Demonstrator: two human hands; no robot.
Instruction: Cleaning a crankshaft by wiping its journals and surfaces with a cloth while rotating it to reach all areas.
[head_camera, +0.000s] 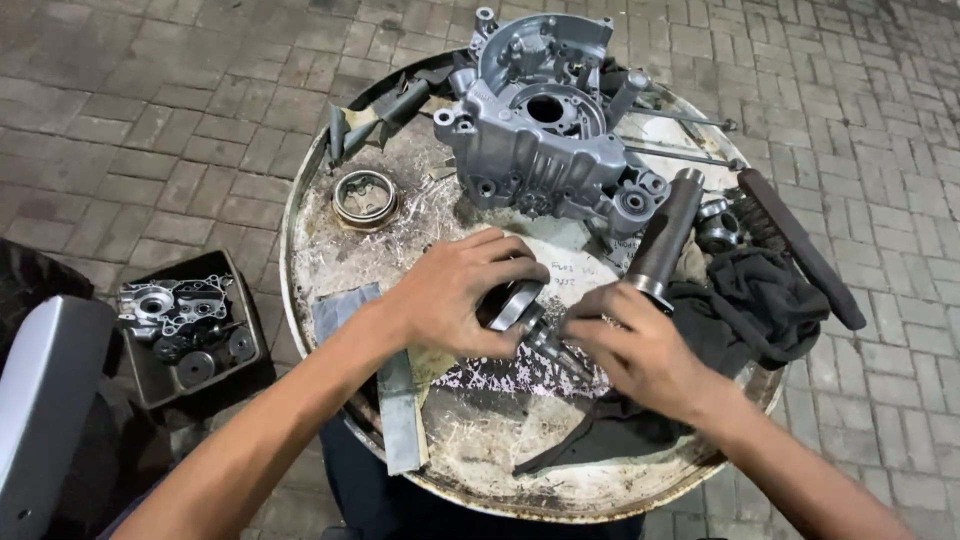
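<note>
My left hand grips a round metal gear-and-bearing part over the middle of a scratched round drum top. My right hand holds the thin shaft end of the same part, fingers curled around it. Behind the hands a grey engine crankcase half lies on the drum. A dark cylindrical tube lies slanted just above my right hand.
A metal ring bearing sits at the drum's left. Black rags, a dark flat bar and long studs lie on the right. A black tray of engine parts stands on the brick paving at left.
</note>
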